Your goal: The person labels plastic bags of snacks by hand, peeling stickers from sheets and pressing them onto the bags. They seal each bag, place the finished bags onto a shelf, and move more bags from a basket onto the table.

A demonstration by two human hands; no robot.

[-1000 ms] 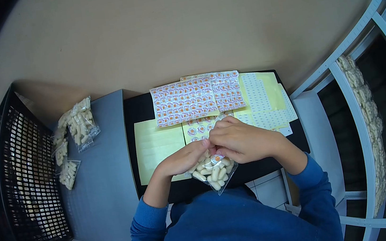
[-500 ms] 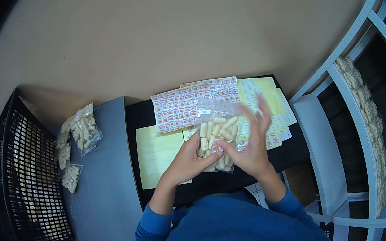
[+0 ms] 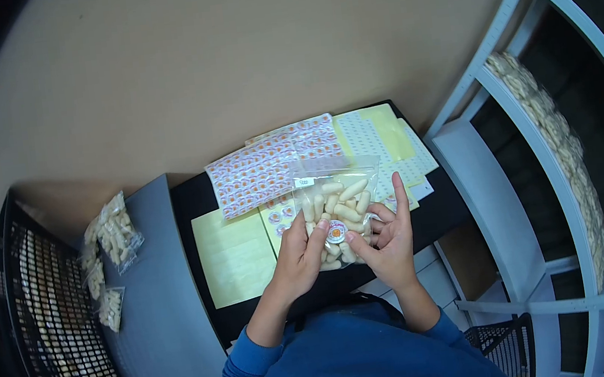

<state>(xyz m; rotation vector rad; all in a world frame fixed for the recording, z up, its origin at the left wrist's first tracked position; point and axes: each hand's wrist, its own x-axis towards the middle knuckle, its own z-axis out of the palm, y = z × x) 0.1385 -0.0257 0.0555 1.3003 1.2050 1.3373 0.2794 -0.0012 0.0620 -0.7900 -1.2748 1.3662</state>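
Note:
Upright between my hands is a clear zip bag (image 3: 353,209) filled with pale, oblong pieces. A round white sticker (image 3: 336,231) with an orange centre sits on its front, low in the middle. Near the bag's top left corner shows a small white label (image 3: 304,183). My left hand (image 3: 296,257) grips the left side, thumb on the front beside the round sticker. The right side is held by my right hand (image 3: 390,245), its thumb just below the sticker's right edge and its index finger pointing up, off the bag. Fingers behind the bag are partly hidden.
Sticker sheets (image 3: 262,165) and yellow backing paper (image 3: 235,259) cover much of the black table (image 3: 434,207). On the grey surface (image 3: 155,302) to the left lie several filled bags (image 3: 115,232), beside a black basket (image 3: 55,313). White shelving (image 3: 494,204) with packed bags (image 3: 553,137) stands right.
My right hand has lowered its raised fingers toward the bag's right side, leaving the index finger up. My left thumb has moved off the round sticker, which now shows fully. The view has shifted and tilted.

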